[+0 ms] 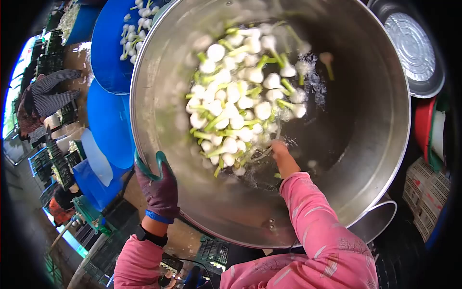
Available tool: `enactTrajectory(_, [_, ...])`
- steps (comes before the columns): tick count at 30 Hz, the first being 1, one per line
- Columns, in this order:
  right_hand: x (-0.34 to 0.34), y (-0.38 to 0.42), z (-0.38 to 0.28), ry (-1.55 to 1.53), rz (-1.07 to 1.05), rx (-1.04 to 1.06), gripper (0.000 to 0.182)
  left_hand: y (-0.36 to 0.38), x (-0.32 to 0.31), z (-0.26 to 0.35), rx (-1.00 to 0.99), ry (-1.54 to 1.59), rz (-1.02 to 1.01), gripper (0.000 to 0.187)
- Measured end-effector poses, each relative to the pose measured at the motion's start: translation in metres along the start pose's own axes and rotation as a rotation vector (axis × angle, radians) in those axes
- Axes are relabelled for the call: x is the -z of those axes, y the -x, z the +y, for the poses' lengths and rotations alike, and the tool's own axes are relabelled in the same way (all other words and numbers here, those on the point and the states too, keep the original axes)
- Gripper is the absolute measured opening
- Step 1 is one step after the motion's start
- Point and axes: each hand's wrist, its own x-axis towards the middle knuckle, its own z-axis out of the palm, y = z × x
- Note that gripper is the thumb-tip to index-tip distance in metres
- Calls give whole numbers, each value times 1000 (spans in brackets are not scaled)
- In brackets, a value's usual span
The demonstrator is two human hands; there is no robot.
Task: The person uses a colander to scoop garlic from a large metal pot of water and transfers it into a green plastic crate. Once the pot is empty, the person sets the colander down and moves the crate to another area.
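Note:
A wide metal pot (370, 144) with dark water (332, 120) takes up most of the head view. Many white garlic bulbs (226, 106) with short green stems lie heaped in it, and a few float apart to the right. My left hand (159, 188), in a purple and green glove, grips the pot's left rim with the thumb over the edge. My bare right hand (279, 148) is low in the pot at the heap's lower right. Its fingers are closed on a thin, pale, curved rim (262, 155), which looks like a strainer's; the rest is hidden by bulbs and water.
Blue tubs (108, 125) stand at the left, one holding more garlic bulbs (134, 36). A metal lid (409, 45), a red basin (423, 123) and a cardboard box (426, 197) are at the right. Another person (48, 96) bends among dark crates at the far left.

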Motion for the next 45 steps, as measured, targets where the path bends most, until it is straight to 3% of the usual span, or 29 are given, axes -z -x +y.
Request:
enactTrajectory(3, [-33,25,-21,-43,-74,-109,21,1,3,-2,70,129,5,51])
enactTrajectory(6, [-48,24,-24,-90,-12,-90,20,2,5,-4,75,86,7,51])
enactTrajectory(7, [-52,23,-29,-69,-4,-64,21,1,4,-5,74,84,12,52])
enactTrajectory(9, [-53,-2,-14,-10,-119,296,25,3,4,-10,119,196,21,53])
enactTrajectory(11, [-69,37,-51,-235,70,139,27,4,4,-17,108,164,23,53])
enactTrajectory(16, [-60,47,-67,-317,7,323,27,1,3,-38,32,95,16,51])
enactTrajectory(18, [-55,74,-84,-314,-17,319,29,-2,5,-42,-28,-42,39,51])
enactTrajectory(21, [-54,100,-96,-335,-24,338,33,-11,9,-36,26,61,0,51])
enactTrajectory(22, [-52,123,-109,-271,13,335,36,-16,13,-39,-66,-77,18,51])
enactTrajectory(25, [-26,132,-114,-180,-39,324,43,-23,20,-35,-98,-128,82,52])
enactTrajectory(28, [-10,186,-132,-173,10,280,45,-26,24,-27,31,-59,72,53])
enactTrajectory(32, [3,223,-138,-168,-48,365,46,-30,27,-42,-22,-139,73,55])
enactTrajectory(37, [24,268,-137,-209,-112,430,45,-25,19,-40,6,-101,125,55])
enactTrajectory(42, [34,341,-115,-112,-118,510,28,-25,22,-45,77,-72,96,55])
enactTrajectory(45, [28,402,-100,-91,-184,556,42,-32,12,-65,57,46,50,58])
